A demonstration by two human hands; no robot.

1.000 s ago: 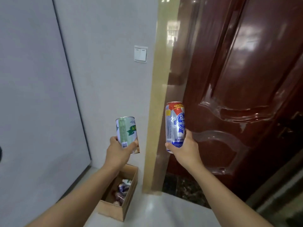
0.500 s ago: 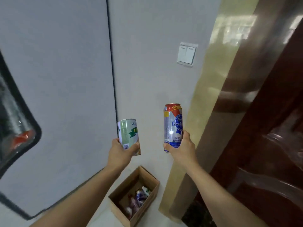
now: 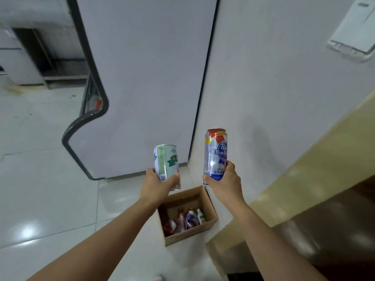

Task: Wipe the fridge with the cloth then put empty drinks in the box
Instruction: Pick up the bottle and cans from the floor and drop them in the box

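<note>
Head view: box [image 3: 209,203] holds several drink containers [image 3: 185,220].

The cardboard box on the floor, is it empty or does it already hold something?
Not empty. The cardboard box is open on top, and several drink containers lie inside.

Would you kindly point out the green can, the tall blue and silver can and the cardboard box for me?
green can [image 3: 166,161], head view, on its label above the fingers.
tall blue and silver can [image 3: 216,153], head view, on the middle of its side.
cardboard box [image 3: 190,235], head view, on its near outer wall.
</note>
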